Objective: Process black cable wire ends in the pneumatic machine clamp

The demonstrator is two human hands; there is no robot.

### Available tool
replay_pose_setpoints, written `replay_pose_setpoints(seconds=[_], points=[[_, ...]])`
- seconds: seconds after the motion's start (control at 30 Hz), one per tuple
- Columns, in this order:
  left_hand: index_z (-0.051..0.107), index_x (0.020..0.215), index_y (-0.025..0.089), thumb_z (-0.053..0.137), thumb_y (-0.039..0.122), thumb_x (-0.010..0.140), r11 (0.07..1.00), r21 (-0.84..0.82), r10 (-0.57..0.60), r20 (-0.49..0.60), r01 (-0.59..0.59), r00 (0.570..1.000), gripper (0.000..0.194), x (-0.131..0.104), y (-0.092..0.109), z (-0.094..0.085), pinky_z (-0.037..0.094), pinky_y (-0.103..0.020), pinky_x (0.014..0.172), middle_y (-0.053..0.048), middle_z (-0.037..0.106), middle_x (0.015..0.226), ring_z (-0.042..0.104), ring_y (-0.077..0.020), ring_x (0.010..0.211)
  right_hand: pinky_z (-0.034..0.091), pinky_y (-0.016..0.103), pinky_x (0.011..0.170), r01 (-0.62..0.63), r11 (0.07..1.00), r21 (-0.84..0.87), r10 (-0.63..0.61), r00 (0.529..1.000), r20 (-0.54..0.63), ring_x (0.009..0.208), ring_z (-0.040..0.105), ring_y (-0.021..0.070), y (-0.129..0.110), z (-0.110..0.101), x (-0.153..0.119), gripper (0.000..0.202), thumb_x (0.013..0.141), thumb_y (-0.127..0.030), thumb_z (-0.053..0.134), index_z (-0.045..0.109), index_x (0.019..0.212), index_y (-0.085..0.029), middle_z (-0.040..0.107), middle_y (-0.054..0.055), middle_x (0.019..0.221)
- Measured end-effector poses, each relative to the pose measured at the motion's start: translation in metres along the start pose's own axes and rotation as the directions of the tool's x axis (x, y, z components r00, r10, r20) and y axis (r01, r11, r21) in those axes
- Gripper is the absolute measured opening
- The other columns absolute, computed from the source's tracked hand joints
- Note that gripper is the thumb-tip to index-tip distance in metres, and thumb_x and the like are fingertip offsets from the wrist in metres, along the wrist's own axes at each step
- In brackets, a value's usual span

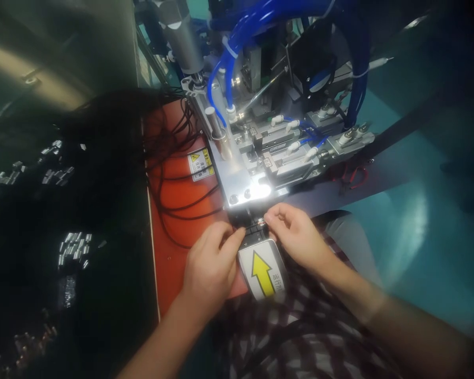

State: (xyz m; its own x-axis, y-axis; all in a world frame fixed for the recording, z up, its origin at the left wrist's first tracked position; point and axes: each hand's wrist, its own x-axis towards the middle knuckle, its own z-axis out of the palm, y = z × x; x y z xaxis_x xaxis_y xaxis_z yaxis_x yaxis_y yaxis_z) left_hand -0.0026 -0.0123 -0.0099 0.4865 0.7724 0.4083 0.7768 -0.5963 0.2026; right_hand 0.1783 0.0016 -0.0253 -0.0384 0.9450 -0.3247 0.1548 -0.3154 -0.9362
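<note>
My left hand (213, 258) is at the left side of a short dark feed track (255, 230), with thumb and curled fingers together at its edge. What those fingers hold, if anything, is hidden. From the right, my right hand (296, 234) pinches a small shiny metal piece (261, 222) over the track; its exact shape is too small to make out. Just below the track is a white plate with a yellow arrow (263, 271). Directly beyond both hands stands the machine's bright metal block (240, 184).
Pneumatic cylinders (296, 155) and blue air hoses (237, 42) rise beyond the hands. Black cables (181, 213) cross the orange base plate (174, 237), which bears a warning label (200, 164). Clusters of small shiny metal pieces (75, 250) lie on a dark surface at left.
</note>
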Motion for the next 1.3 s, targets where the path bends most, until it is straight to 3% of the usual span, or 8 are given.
replay_pose_setpoints(seconds=[0.13, 0.27, 0.37, 0.63, 0.83, 0.97, 1.1, 1.3], points=[[0.067, 0.096, 0.010, 0.042, 0.007, 0.092, 1.000, 0.006, -0.003, 0.000, 0.003, 1.000, 0.026, 0.000, 0.000, 0.001, 0.051, -0.024, 0.061, -0.008, 0.060, 0.081, 0.059, -0.0159, 0.074, 0.039, 0.025, 0.054, 0.063, 0.997, -0.043, -0.065, 0.997, -0.029, 0.053, 0.051, 0.0121, 0.002, -0.001, 0.000, 0.019, 0.088, -0.031, 0.054, 0.051, 0.074, -0.020, 0.054, -0.004, 0.057], [0.067, 0.096, 0.012, 0.042, 0.008, 0.091, 0.996, 0.083, -0.011, 0.003, 0.011, 1.000, 0.026, 0.000, 0.003, -0.001, 0.048, -0.024, 0.058, -0.008, 0.062, 0.081, 0.059, -0.0167, 0.074, 0.031, 0.023, 0.047, -0.129, 0.977, 0.172, 0.105, 0.984, 0.143, 0.045, 0.041, 0.0088, 0.000, -0.004, 0.004, 0.030, 0.083, -0.043, 0.060, 0.050, 0.068, -0.019, 0.048, -0.006, 0.051], [0.067, 0.095, 0.012, 0.041, 0.008, 0.091, 0.995, 0.098, -0.017, -0.001, 0.017, 1.000, 0.027, 0.000, 0.005, -0.002, 0.048, -0.024, 0.059, -0.008, 0.062, 0.080, 0.059, -0.0171, 0.074, 0.028, 0.023, 0.045, -0.181, 0.953, 0.244, 0.128, 0.968, 0.217, 0.044, 0.037, 0.0074, -0.002, -0.007, 0.007, 0.036, 0.076, -0.048, 0.066, 0.050, 0.063, -0.018, 0.046, -0.007, 0.050], [0.068, 0.091, 0.014, 0.040, 0.008, 0.092, 0.995, 0.094, -0.034, 0.001, 0.034, 0.999, 0.029, 0.001, 0.006, -0.002, 0.042, -0.022, 0.054, -0.006, 0.061, 0.078, 0.056, -0.0150, 0.070, 0.033, 0.025, 0.052, -0.019, 0.979, 0.201, 0.010, 0.999, 0.046, 0.051, 0.045, 0.0105, 0.008, -0.002, 0.003, 0.035, 0.080, -0.049, 0.064, 0.051, 0.068, -0.020, 0.049, -0.006, 0.057], [0.068, 0.096, 0.015, 0.044, 0.007, 0.090, 0.998, 0.047, -0.049, -0.002, 0.049, 0.999, 0.027, -0.003, 0.002, 0.001, 0.042, -0.023, 0.056, -0.005, 0.060, 0.079, 0.055, -0.0153, 0.071, 0.032, 0.025, 0.052, -0.027, 0.960, 0.280, -0.001, 0.995, 0.100, 0.047, 0.038, 0.0089, 0.011, 0.003, 0.005, 0.039, 0.078, -0.052, 0.063, 0.046, 0.064, -0.020, 0.046, -0.007, 0.052], [0.068, 0.094, 0.017, 0.045, 0.009, 0.089, 0.973, -0.151, -0.162, 0.077, 0.172, 0.984, 0.025, 0.001, -0.001, -0.001, 0.047, -0.025, 0.063, -0.004, 0.058, 0.079, 0.056, -0.0155, 0.074, 0.032, 0.025, 0.053, 0.012, 0.959, 0.285, -0.035, 0.996, 0.078, 0.048, 0.039, 0.0089, 0.012, 0.003, 0.008, 0.039, 0.075, -0.052, 0.065, 0.047, 0.063, -0.020, 0.047, -0.008, 0.050], [0.065, 0.086, 0.018, 0.050, 0.012, 0.087, 0.922, -0.265, -0.237, 0.185, 0.281, 0.954, 0.016, 0.004, -0.013, -0.012, 0.050, -0.028, 0.072, -0.003, 0.063, 0.084, 0.060, -0.0161, 0.080, 0.033, 0.025, 0.052, 0.037, 0.959, 0.280, -0.061, 0.995, 0.080, 0.047, 0.040, 0.0092, 0.011, 0.001, 0.008, 0.039, 0.073, -0.053, 0.066, 0.047, 0.062, -0.020, 0.047, -0.007, 0.049], [0.064, 0.090, 0.018, 0.052, 0.017, 0.088, 0.933, -0.249, -0.220, 0.174, 0.259, 0.960, 0.012, -0.022, -0.040, -0.037, 0.053, -0.029, 0.074, -0.005, 0.067, 0.088, 0.064, -0.0166, 0.082, 0.034, 0.025, 0.051, 0.052, 0.955, 0.292, -0.080, 0.993, 0.083, 0.047, 0.041, 0.0088, 0.014, 0.001, 0.010, 0.037, 0.072, -0.050, 0.066, 0.048, 0.061, -0.020, 0.048, -0.007, 0.049]])
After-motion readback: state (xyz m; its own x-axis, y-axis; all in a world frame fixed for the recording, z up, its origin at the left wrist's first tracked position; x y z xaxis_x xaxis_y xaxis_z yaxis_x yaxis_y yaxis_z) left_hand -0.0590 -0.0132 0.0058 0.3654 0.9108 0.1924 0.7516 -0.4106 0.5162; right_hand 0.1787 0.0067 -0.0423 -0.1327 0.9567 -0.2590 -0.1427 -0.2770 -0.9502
